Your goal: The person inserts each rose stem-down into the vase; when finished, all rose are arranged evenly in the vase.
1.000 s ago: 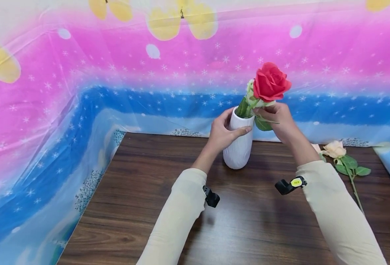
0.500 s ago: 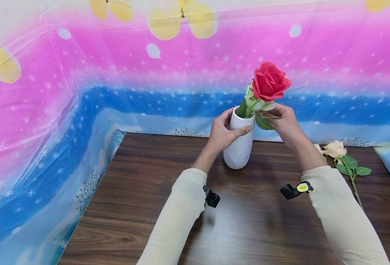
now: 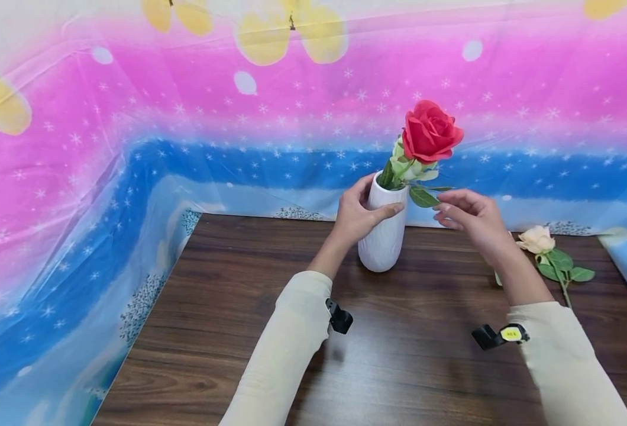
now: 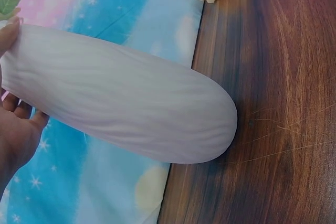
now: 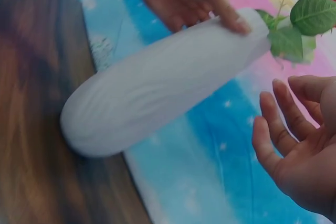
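Observation:
A white ribbed vase [image 3: 383, 234] stands on the dark wooden table [image 3: 239, 331] near its far edge. A red rose [image 3: 429, 131] with green leaves sticks out of the vase's mouth, leaning right. My left hand [image 3: 358, 213] grips the vase near its rim, thumb across the front; the vase [image 4: 121, 108] fills the left wrist view. My right hand [image 3: 468, 216] hovers open just right of the rose's leaf, holding nothing. In the right wrist view the right hand's fingers [image 5: 278, 129] are spread beside the vase [image 5: 163, 82].
A cream rose [image 3: 538, 239] with a green stem lies on the table at the right, behind my right forearm. A pink and blue starry cloth [image 3: 132, 148] hangs behind and to the left of the table.
My right hand let go of the red rose's stem and drew back down and to the right. The rose stays in the vase. The left hand has not moved.

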Demonstrator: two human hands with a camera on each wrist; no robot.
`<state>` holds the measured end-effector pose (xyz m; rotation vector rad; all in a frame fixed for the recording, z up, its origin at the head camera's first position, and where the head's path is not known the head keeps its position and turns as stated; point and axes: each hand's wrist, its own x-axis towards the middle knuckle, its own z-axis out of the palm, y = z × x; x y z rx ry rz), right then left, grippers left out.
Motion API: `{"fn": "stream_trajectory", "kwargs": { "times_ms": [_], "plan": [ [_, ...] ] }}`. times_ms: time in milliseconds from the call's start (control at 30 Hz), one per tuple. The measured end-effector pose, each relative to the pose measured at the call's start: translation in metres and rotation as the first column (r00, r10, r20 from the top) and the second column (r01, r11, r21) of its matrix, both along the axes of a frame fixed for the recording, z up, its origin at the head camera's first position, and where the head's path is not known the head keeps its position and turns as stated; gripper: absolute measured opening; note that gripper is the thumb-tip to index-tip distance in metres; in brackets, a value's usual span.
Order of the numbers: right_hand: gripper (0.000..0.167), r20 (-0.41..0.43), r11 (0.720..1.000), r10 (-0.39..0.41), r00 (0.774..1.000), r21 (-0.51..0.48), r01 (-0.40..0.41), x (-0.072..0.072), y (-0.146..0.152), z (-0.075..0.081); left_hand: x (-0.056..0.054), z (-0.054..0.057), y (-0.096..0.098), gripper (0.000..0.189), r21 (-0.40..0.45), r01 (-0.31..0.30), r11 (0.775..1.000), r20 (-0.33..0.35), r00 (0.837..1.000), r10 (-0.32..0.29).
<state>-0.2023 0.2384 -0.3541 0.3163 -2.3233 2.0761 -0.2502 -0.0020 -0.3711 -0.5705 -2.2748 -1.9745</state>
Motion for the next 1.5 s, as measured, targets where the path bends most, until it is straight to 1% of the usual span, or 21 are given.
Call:
{"fn": "stream_trajectory", "kwargs": {
  "times_ms": [167, 300, 400, 467, 533, 600, 667, 767, 800, 833, 1000, 1133, 1233, 1367, 1433, 1500],
  "plan": [
    [0.017, -0.039, 0.999, -0.002, 0.999, -0.05, 0.0, 0.02, 0.021, -0.023, 0.0, -0.001, 0.0, 0.071, -0.004, -0.002, 1.0, 0.001, 1.0, 0.002],
    [0.021, -0.039, 0.998, -0.006, 0.999, -0.069, 0.003, 0.038, 0.049, -0.045, 0.0, -0.002, 0.0, 0.072, -0.001, 0.005, 1.0, 0.007, 1.0, -0.005],
    [0.024, -0.035, 0.997, -0.018, 0.999, -0.07, 0.015, 0.048, 0.071, -0.061, -0.001, -0.002, 0.0, 0.073, 0.0, 0.01, 1.0, 0.015, 1.0, -0.01],
    [0.026, -0.031, 0.998, -0.048, 0.998, -0.042, 0.047, 0.054, 0.085, -0.073, -0.002, -0.002, 0.0, 0.073, 0.001, 0.009, 1.0, 0.015, 1.0, -0.009],
    [0.026, -0.007, 0.996, -0.085, 0.996, -0.02, 0.084, 0.061, 0.098, -0.084, -0.002, -0.002, 0.0, 0.073, -0.001, 0.006, 1.0, 0.011, 1.0, -0.006],
    [0.026, 0.007, 0.989, -0.141, 0.99, 0.056, 0.14, 0.067, 0.11, -0.095, -0.002, -0.001, 0.0, 0.073, 0.001, 0.005, 1.0, 0.005, 1.0, -0.005],
    [0.026, 0.028, 0.978, -0.186, 0.982, 0.099, 0.182, 0.073, 0.12, -0.103, -0.002, -0.001, 0.0, 0.072, 0.004, 0.004, 1.0, 0.001, 1.0, -0.004],
    [0.023, 0.067, 0.966, -0.242, 0.968, 0.11, 0.233, 0.081, 0.134, -0.115, -0.001, 0.0, -0.001, 0.073, -0.001, 0.004, 1.0, -0.002, 1.0, -0.004],
    [0.022, 0.084, 0.966, -0.251, 0.964, 0.088, 0.244, 0.083, 0.138, -0.118, 0.0, 0.0, -0.001, 0.073, -0.002, 0.004, 1.0, -0.003, 1.0, -0.004],
    [0.021, 0.104, 0.965, -0.26, 0.96, 0.06, 0.254, 0.085, 0.141, -0.122, 0.0, 0.001, -0.001, 0.073, -0.003, 0.004, 1.0, -0.004, 1.0, -0.004],
    [0.016, 0.162, 0.957, -0.289, 0.943, 0.012, 0.291, 0.089, 0.152, -0.137, 0.0, 0.001, -0.002, 0.074, -0.002, 0.004, 1.0, -0.003, 1.0, -0.004],
    [0.014, 0.2, 0.945, -0.323, 0.925, 0.019, 0.326, 0.09, 0.157, -0.151, 0.0, 0.0, -0.001, 0.075, -0.005, 0.009, 1.0, -0.001, 1.0, -0.009],
    [0.013, 0.207, 0.928, -0.372, 0.905, 0.117, 0.354, 0.089, 0.158, -0.16, 0.0, 0.0, 0.0, 0.074, -0.002, 0.013, 1.0, 0.0, 1.0, -0.013],
    [0.014, 0.2, 0.89, -0.429, 0.881, 0.26, 0.374, 0.086, 0.159, -0.169, 0.0, -0.001, 0.0, 0.074, -0.005, 0.014, 1.0, 0.003, 1.0, -0.014],
    [0.011, 0.189, 0.882, -0.431, 0.882, 0.297, 0.367, 0.084, 0.16, -0.172, -0.001, -0.001, 0.0, 0.074, -0.005, 0.011, 1.0, 0.004, 1.0, -0.011],
    [0.009, 0.187, 0.88, -0.424, 0.886, 0.314, 0.356, 0.084, 0.162, -0.173, 0.0, -0.002, 0.0, 0.074, -0.003, 0.01, 1.0, 0.006, 1.0, -0.01]
  ]
}}
